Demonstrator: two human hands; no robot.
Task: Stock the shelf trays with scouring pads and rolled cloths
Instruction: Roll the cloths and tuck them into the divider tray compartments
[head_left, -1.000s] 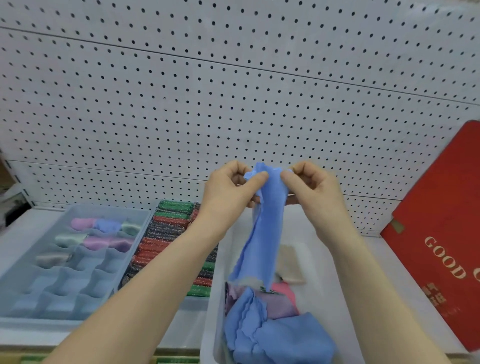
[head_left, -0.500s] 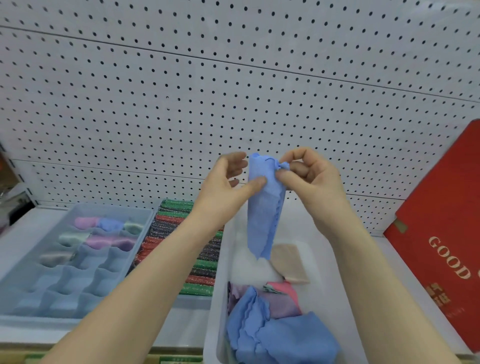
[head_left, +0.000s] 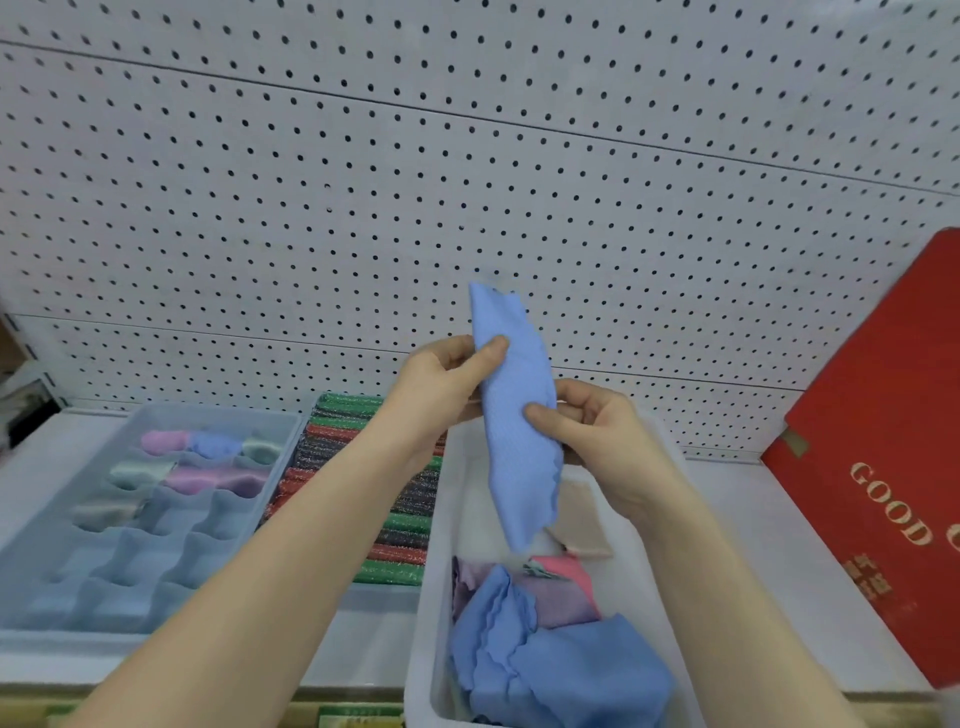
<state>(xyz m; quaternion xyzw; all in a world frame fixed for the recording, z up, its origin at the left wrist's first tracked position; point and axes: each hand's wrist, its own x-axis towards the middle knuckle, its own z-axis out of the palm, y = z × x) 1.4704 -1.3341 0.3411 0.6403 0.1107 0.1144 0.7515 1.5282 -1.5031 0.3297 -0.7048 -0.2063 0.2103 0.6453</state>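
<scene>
Pinches blue cloth (head_left: 519, 415) at frame centre twice over: left hand (head_left: 441, 382) near the top, right hand (head_left: 608, 436) lower, thumbs pressed on the near face. Hangs nearly upright over the bin (head_left: 431, 571), long axis top to bottom. Looks thin, waffle-textured, scalloped along the edge; seemingly folded lengthwise, not yet rolled. Sits right of the tray (head_left: 218, 413) at lower left, nearer the left hand

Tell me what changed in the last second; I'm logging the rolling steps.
The right hand slid down the blue cloth from its top edge to pinch its middle; the left hand grips just above. The cloth has narrowed into a strip, its top end poking above both hands. The divided tray, scouring pads and white bin stayed put.
</scene>
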